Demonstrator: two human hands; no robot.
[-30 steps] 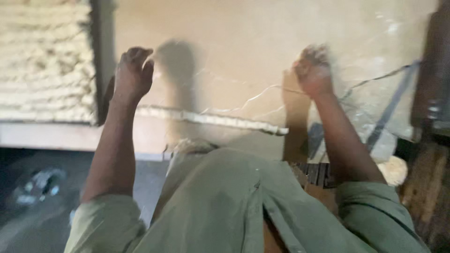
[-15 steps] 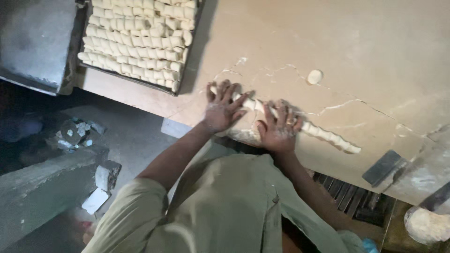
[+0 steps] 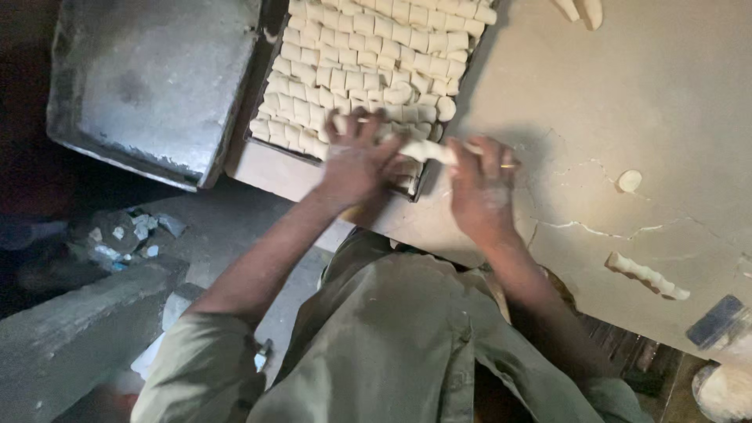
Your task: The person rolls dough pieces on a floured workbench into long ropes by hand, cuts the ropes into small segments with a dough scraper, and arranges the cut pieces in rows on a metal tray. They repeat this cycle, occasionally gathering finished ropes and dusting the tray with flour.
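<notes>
My left hand [image 3: 354,160] and my right hand [image 3: 479,186] together hold a pale dough rope [image 3: 427,150] over the near right corner of a dark tray [image 3: 419,182]. The tray is packed with several rows of small cut dough pieces [image 3: 368,59]. My left hand lies over the tray's lower rows, fingers spread on the rope's left end. My right hand grips the right end just off the tray, above the floured work table [image 3: 627,94].
A short ridged dough length [image 3: 647,276] and a small round dough bit [image 3: 629,180] lie on the table to the right. A dark scraper [image 3: 714,319] sits near the table's right edge. An empty metal tray [image 3: 153,82] stands at left. Rubble litters the floor [image 3: 129,233].
Half a second ago both hands pressed flat on the rope on the table. Now they have lifted part of it and carried it left over the tray; a short length stays behind.
</notes>
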